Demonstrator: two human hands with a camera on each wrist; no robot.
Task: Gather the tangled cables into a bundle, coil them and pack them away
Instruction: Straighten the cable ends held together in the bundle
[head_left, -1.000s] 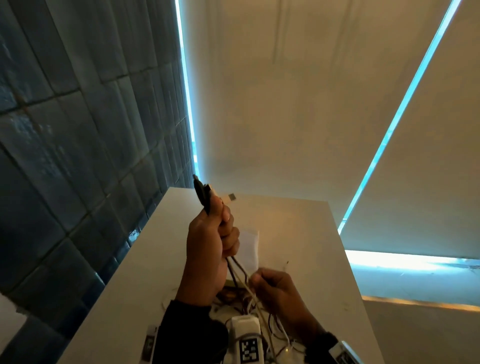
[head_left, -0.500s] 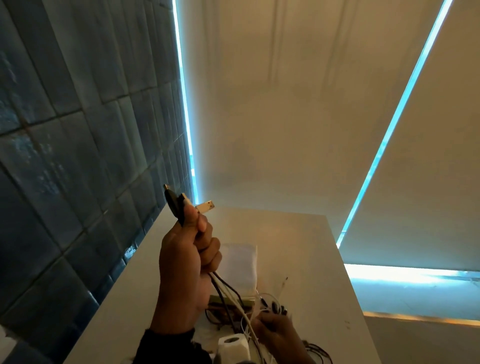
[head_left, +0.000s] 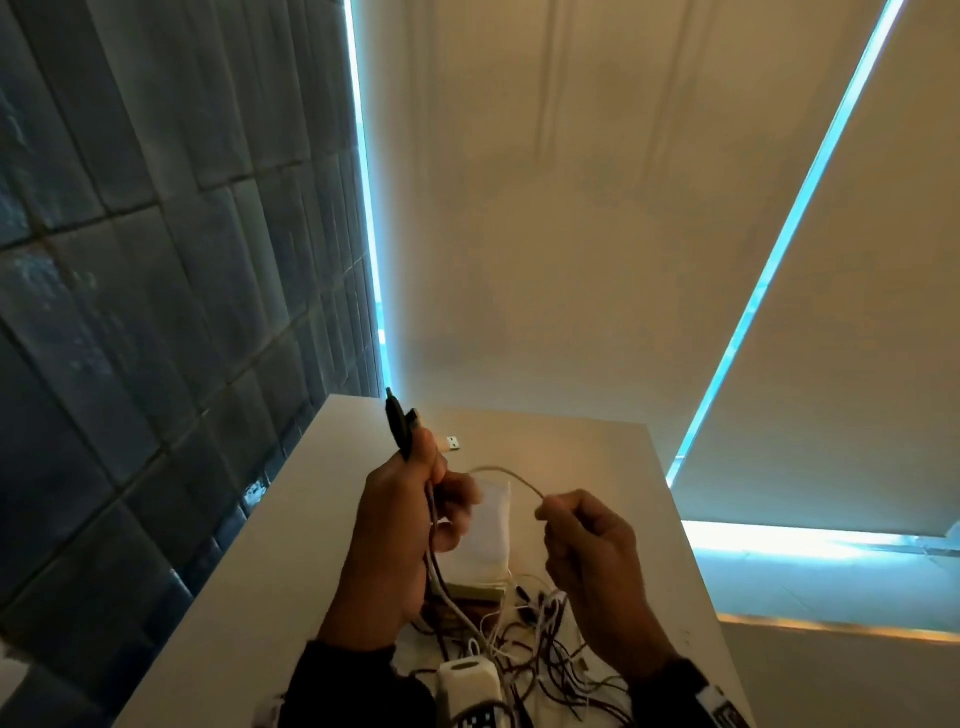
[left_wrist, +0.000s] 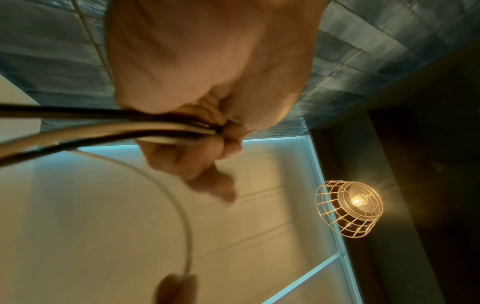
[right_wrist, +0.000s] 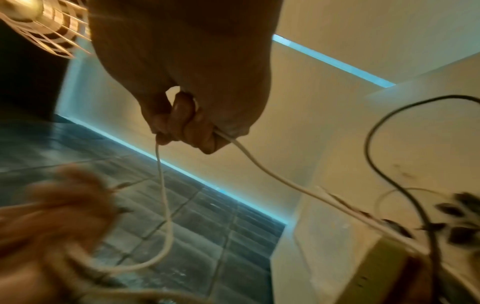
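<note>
Above table, left hand grips cables; right hand pinches white cable; left fingers blurred.

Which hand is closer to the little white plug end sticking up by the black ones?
Left. The left hand grips the cable ends, and the white plug juts out just above its fingers. The right hand is farther right and lower, pinching a white cable.

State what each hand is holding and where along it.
The left hand grips a bunch of cables just below their plug ends. The right hand pinches one thin white cable partway along its length.
</note>
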